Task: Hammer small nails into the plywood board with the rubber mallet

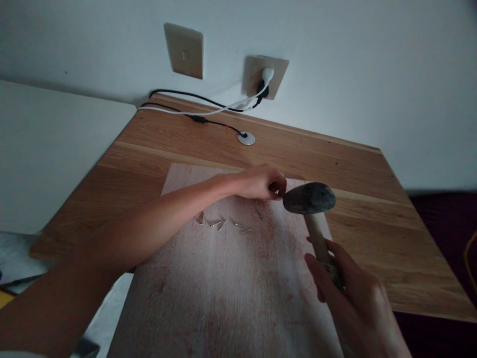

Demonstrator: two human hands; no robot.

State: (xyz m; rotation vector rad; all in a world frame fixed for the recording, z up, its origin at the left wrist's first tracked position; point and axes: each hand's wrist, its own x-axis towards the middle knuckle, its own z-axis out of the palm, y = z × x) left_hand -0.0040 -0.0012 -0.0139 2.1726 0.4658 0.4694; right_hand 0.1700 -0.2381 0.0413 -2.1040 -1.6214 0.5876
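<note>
My right hand [350, 288] is wrapped round the wooden handle of a rubber mallet [310, 198] with a dark, scuffed head. Over the far right part of a pale, reddish-streaked wooden board [223, 288], my left hand [263, 182] is closed in a pinch. Its fingertips are right beside the mallet head in the view, and what they hold, if anything, is too small to make out. Several loose nails [222, 224] lie on the board, below my left wrist. One more nail [260, 215] lies apart from them, nearer the mallet.
The board rests on a wooden table [372, 219] against a white wall. Black and white cables [208, 111] run along the back to a wall socket [274, 74], and one enters a round cable grommet [246, 138]. A white panel [55, 149] stands at the left.
</note>
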